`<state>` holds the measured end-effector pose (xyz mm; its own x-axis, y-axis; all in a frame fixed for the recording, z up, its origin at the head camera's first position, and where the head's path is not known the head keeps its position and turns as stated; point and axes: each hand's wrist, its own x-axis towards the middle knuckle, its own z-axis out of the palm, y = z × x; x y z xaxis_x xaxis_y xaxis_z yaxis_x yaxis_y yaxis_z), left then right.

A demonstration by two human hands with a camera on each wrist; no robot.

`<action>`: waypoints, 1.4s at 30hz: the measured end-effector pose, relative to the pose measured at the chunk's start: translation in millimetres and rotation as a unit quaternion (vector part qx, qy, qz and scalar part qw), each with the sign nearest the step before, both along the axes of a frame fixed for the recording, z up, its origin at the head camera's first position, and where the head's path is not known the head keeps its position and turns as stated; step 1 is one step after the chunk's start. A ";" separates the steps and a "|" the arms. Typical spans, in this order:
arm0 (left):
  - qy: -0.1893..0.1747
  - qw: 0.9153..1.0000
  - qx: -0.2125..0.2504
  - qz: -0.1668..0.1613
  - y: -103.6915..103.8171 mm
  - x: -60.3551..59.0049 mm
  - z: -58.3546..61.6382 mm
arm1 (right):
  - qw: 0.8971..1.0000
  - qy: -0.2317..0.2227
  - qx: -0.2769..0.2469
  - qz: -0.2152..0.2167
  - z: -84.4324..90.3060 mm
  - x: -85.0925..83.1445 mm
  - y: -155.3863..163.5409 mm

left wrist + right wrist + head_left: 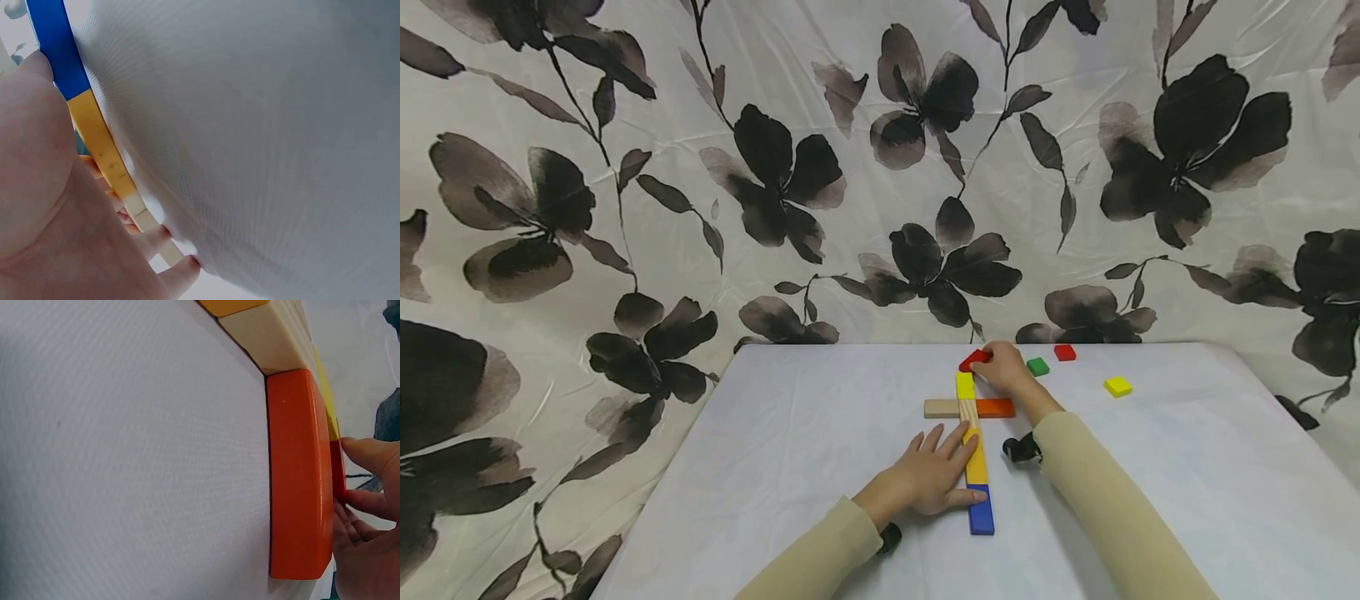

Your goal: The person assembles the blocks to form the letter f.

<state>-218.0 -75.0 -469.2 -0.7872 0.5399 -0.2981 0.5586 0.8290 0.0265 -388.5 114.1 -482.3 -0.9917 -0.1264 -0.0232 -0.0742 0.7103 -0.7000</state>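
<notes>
My left hand [928,475] lies with fingers spread along a column of flat blocks. Its thumb touches the blue block [981,518], while fingertips reach the amber block [977,467]. Farther up the column come a plain wooden block [967,412] and a small yellow block [965,386]. A tan block [940,408] extends left from the wooden one, and an orange block [996,408] extends right. At the column's far end, my right hand [1006,368] pinches a red block [972,361] between thumb and fingers. In the right wrist view, that red block [338,472] is partly hidden behind the orange one.
Right of my right hand lie a small green block [1037,367], another red block [1064,352] and another yellow block [1117,386]. All rest on a white-covered table [775,467]. A floral cloth [850,208] hangs behind its back edge.
</notes>
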 end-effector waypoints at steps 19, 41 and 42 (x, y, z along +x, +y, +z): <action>-0.004 1.000 -0.004 0.004 -0.2 -1.5 -1.3 | 0.998 -0.018 0.043 0.029 12.4 19.0 6.2; -0.011 1.000 0.000 0.006 0.9 -2.1 -3.1 | 0.991 0.036 0.102 0.077 22.6 51.5 44.4; -0.012 1.000 0.001 0.005 1.0 -2.4 -3.1 | 0.991 0.039 0.104 0.077 22.4 52.4 47.4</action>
